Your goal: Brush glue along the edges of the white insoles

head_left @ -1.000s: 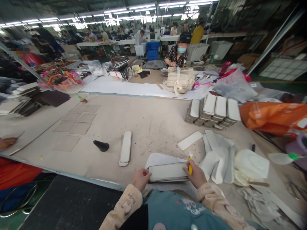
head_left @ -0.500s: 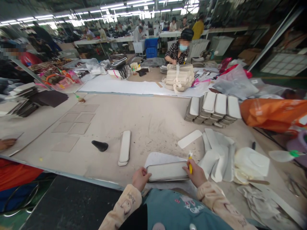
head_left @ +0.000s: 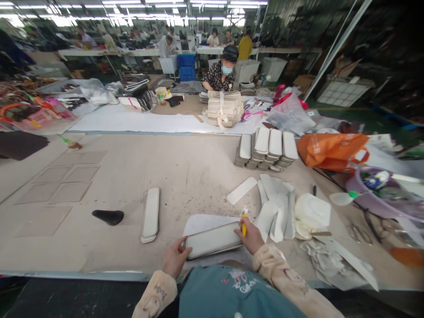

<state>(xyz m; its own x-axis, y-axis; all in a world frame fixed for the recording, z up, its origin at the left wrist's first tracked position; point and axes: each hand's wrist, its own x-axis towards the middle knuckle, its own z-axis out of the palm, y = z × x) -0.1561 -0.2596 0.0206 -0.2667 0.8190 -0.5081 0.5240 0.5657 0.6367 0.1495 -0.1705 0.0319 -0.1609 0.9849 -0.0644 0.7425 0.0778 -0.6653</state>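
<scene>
A small pile of long white panels with rounded corners and dark edges lies in front of me, slightly slanted. My left hand pinches its left end between thumb and fingers. At the right end, my right hand grips the panels' edge and also keeps a small yellow-handled tool in its fingers; the kind of tool is unclear. Beneath the panels is a pale sheet. More white panels lie in a short pile to the left, beside a black rounded object.
Stacks of white panels stand at the back right. Loose white strips, a white container, scissors and a purple basin lie to the right. Across the table, a person sits behind a tied cream bundle.
My view has turned to the right, so the table's things appear farther left. The panels in my hands now slant more, their right end farther from me. Both hands keep their hold.
</scene>
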